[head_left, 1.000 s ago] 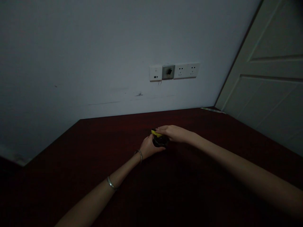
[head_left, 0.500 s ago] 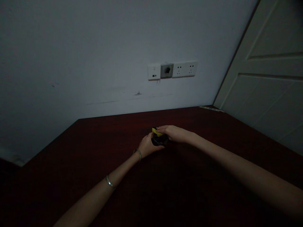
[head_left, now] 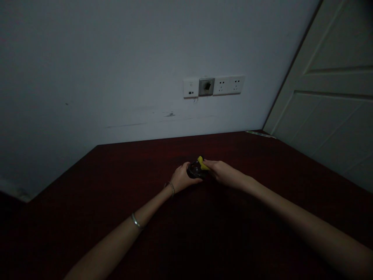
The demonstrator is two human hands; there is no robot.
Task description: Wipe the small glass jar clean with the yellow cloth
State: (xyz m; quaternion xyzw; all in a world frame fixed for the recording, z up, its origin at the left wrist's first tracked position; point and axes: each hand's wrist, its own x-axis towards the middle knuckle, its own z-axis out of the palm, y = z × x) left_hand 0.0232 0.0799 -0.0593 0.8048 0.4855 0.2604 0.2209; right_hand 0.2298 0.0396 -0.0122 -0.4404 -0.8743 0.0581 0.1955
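Dim room, dark red desk (head_left: 204, 237). Left hand (head_left: 181, 179) has its grip curled around a small black round object (head_left: 193, 170) that sits on the desk near the middle, toward the wall. Right hand (head_left: 223, 173) meets it from the other side, grip closed to a pinch on a yellow piece (head_left: 201, 162) at the object's top edge. Any lettering on either is too dark and small to read. Two bangles (head_left: 135, 221) on the left forearm; a socket strip (head_left: 214, 86) on the wall behind, markings illegible.
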